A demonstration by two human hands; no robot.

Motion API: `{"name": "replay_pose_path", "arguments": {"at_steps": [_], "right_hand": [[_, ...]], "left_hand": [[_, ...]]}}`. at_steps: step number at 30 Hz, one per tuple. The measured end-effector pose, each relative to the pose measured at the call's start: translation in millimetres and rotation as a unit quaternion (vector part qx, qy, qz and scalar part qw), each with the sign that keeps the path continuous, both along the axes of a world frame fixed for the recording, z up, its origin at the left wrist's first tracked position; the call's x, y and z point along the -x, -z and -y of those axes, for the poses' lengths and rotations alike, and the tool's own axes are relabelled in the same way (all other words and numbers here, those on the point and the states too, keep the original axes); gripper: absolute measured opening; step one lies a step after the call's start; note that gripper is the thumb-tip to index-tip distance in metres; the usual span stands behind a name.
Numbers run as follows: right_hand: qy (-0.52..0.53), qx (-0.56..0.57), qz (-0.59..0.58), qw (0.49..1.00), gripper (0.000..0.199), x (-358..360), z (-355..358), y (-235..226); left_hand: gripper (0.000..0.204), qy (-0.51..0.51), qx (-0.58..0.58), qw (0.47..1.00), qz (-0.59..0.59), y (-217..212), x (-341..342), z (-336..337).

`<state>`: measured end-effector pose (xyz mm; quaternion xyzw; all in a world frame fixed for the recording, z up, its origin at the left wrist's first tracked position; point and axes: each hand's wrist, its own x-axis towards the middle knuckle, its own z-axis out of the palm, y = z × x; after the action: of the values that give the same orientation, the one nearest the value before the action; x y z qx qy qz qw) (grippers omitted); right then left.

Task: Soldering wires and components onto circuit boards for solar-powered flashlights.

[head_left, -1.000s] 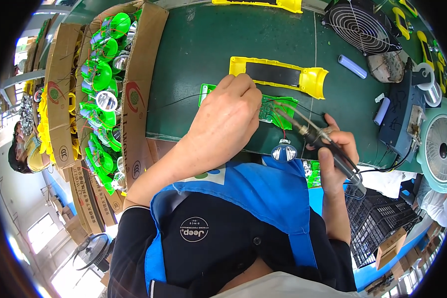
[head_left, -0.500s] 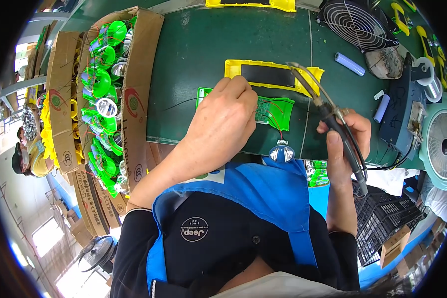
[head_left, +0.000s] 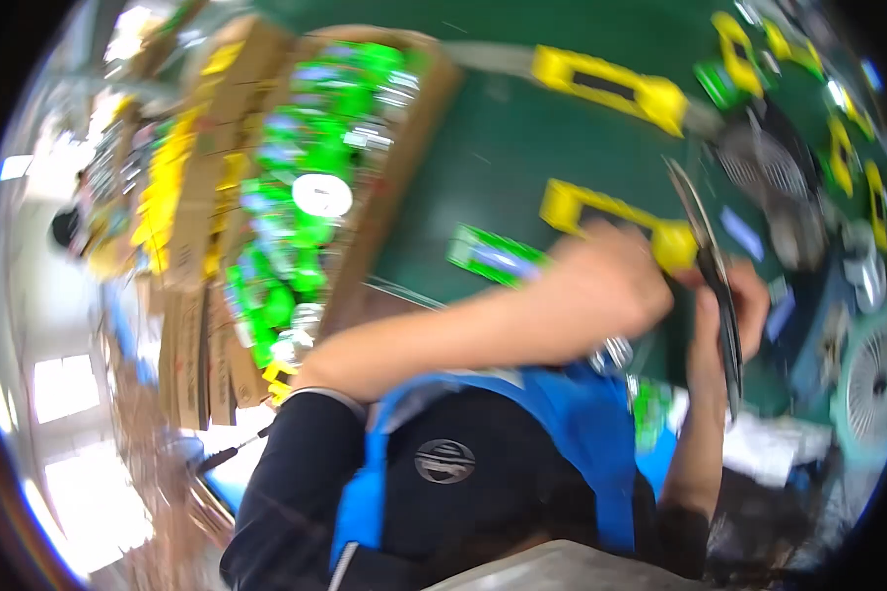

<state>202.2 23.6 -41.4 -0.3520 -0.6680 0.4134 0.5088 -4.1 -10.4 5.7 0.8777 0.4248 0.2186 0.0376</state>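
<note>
My right hand (head_left: 749, 310) is wrapped round the dark handle of a soldering iron (head_left: 727, 340), whose metal end points up and away from me. My left hand (head_left: 611, 281) has crossed to the right and is smeared by motion; its fingers cannot be made out. It overlaps the near side of a yellow plastic housing (head_left: 673, 244). Left of it, a green plastic part with a circuit board (head_left: 488, 254) lies on the green table, partly hidden by my left forearm. Beneath that forearm, a shiny reflector (head_left: 616, 353) shows at the table's near edge.
A carton (head_left: 404, 167) of green parts with reflectors stands on the left. Farther back lies another yellow housing (head_left: 611, 91). On the right are a black fan (head_left: 764, 158), blue-purple cylindrical cells (head_left: 741, 231), a solder spool (head_left: 865, 271) and a pale green fan (head_left: 869, 379).
My left hand has left the green circuit-board part and swung right, close to the right hand. The whole view has shifted and blurred. The soldering iron stays in my right hand, tilted more upright.
</note>
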Motion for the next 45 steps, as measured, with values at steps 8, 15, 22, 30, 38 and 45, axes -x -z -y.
{"name": "replay_pose_path", "arguments": {"at_steps": [8,15,22,30,38,45], "right_hand": [[-0.067,-0.103,0.046,0.991,0.026,33.8,-30.1,-1.4],[-0.073,-0.094,0.096,0.988,0.031,8.7,-11.1,15.2],[-0.009,0.084,-0.023,0.996,0.024,-9.6,4.0,-8.5],[-0.069,0.323,-0.023,0.943,0.020,-9.5,-20.1,-13.1],[-0.068,0.340,0.015,0.938,0.019,-4.3,-21.8,-15.4],[-0.080,0.335,0.005,0.939,0.019,-6.2,-23.1,-14.4]], "left_hand": [[0.008,-0.068,-0.061,0.989,0.119,4.9,11.5,-9.0],[0.010,-0.226,0.282,0.871,0.334,10.2,59.4,2.7],[0.005,-0.189,0.266,0.911,0.253,4.0,69.5,-8.6],[0.006,-0.067,0.135,0.988,0.043,13.8,57.2,-28.2],[0.006,-0.056,0.127,0.990,-0.031,17.1,58.6,-32.3],[0.007,-0.043,0.138,0.990,0.005,19.5,63.5,-33.0]]}}
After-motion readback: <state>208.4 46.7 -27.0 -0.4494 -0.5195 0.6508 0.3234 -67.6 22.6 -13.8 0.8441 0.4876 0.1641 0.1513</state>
